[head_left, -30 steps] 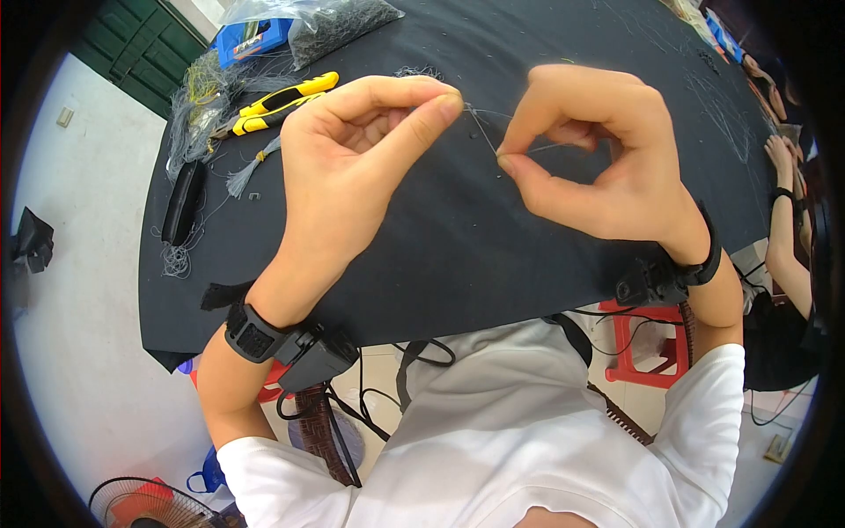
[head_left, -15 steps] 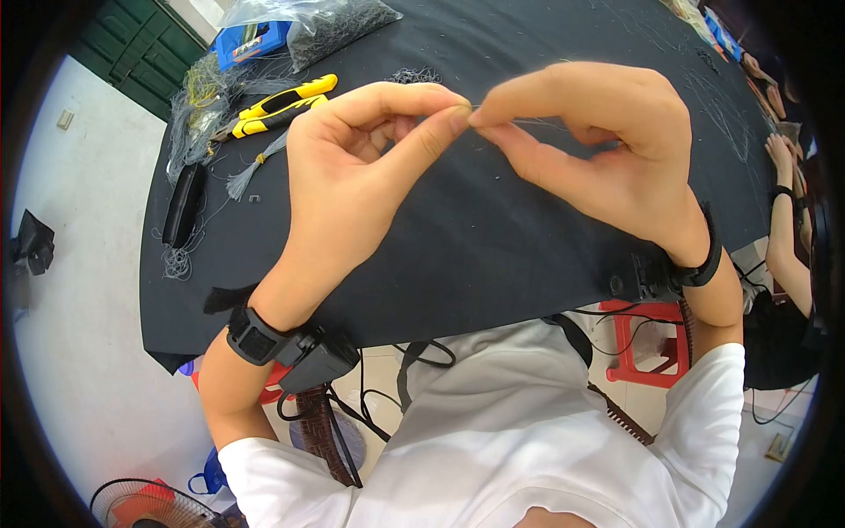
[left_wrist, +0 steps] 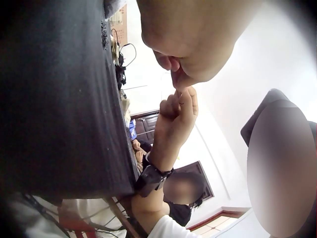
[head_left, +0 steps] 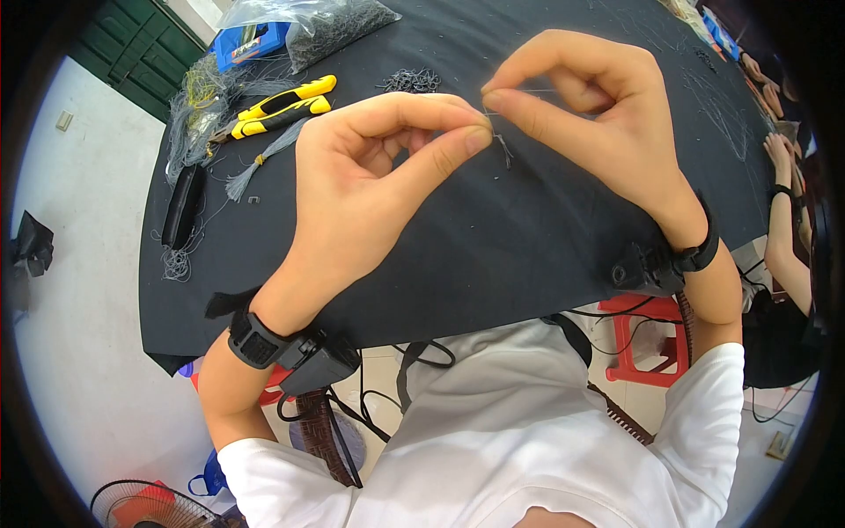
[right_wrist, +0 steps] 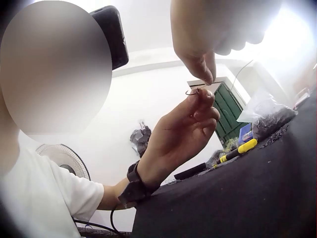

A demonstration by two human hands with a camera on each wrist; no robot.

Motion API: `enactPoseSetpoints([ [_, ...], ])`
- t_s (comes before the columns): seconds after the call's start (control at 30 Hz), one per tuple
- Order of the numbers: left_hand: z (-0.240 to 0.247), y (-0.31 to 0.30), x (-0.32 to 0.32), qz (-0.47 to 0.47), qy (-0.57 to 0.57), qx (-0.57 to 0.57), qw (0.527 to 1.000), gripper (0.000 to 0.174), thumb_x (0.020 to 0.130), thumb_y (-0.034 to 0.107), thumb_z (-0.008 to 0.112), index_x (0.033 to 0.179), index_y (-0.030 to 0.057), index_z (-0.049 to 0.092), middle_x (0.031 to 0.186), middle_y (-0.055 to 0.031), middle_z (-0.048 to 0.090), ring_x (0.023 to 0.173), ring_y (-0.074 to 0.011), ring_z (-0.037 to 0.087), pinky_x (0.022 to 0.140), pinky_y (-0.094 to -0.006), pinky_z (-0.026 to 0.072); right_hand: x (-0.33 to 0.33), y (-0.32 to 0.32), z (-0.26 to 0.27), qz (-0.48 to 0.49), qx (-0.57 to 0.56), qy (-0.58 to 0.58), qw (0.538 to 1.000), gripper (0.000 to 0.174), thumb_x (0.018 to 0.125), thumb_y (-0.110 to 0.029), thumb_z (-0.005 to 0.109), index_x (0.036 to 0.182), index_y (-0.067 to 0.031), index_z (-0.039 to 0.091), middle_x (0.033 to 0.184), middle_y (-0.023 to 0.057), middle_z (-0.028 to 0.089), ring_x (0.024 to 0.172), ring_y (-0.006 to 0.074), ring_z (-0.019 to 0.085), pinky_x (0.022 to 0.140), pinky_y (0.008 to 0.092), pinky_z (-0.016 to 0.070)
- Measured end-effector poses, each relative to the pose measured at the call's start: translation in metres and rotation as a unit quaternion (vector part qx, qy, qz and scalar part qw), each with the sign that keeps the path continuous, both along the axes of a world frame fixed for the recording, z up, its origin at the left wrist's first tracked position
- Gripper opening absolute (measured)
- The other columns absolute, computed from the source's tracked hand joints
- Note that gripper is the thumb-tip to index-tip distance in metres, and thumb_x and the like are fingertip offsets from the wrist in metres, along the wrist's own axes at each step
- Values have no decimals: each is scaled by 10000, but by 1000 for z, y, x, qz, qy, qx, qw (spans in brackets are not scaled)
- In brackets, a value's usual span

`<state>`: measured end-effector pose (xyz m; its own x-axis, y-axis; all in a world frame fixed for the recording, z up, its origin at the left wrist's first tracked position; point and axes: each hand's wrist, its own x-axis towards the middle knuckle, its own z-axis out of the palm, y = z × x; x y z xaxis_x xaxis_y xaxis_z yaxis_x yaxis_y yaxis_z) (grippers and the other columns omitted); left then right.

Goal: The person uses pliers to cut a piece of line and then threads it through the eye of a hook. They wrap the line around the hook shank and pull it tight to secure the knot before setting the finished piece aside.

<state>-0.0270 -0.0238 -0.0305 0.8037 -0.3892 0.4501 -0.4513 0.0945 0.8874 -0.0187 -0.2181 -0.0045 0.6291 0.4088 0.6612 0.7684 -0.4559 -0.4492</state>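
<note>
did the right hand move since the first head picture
Yes: against the yellow-and-black pliers in the head view, the right hand has moved up the picture, farther from the white shirt.

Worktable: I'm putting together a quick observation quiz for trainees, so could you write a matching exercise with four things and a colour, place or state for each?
Things
1. Small hook
2. Pliers
3. Bundle of grey strands
4. Plastic bag

Descriptions
A. Lies on the table with yellow-and-black handles
B. Clear, with dark contents
C. Pinched in the fingers of the left hand
D. Bound with a yellow tie

Right pairs: 1-C, 2-A, 3-D, 4-B
</note>
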Motion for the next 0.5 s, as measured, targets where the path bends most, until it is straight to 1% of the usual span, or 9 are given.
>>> enactPoseSetpoints([
  [0.07,-1,0,1,-5,-10,-6,1000,103,779,-16,619,881,-29,622,931,-114,624,846,-125,581,786,-228,453,0,0,-1,-5,13,46,999,82,724,-54,667,805,-54,652,479,-109,279,445,-10,187,427,198,131],
  [0.17,-1,1,1,-9,-13,-1,1000,100,780,-16,619,880,-27,622,932,-114,622,840,-123,579,777,-224,450,2,-1,-4,6,20,91,996,50,738,-61,655,785,-48,642,482,-114,236,444,-14,188,427,194,140],
  [0.37,-1,2,1,-4,-24,-9,1000,102,784,-9,618,885,-25,622,936,-114,622,839,-121,579,779,-218,449,4,-2,-9,36,53,145,987,36,753,-65,642,777,-44,627,486,-114,238,444,-16,201,430,181,160],
  [0.5,-1,2,1,16,-3,-6,1000,118,786,-5,619,902,-24,623,946,-106,624,851,-119,586,791,-221,454,4,-4,-9,37,66,127,989,34,753,-51,634,782,-47,617,493,-114,244,447,-15,201,433,178,164],
])
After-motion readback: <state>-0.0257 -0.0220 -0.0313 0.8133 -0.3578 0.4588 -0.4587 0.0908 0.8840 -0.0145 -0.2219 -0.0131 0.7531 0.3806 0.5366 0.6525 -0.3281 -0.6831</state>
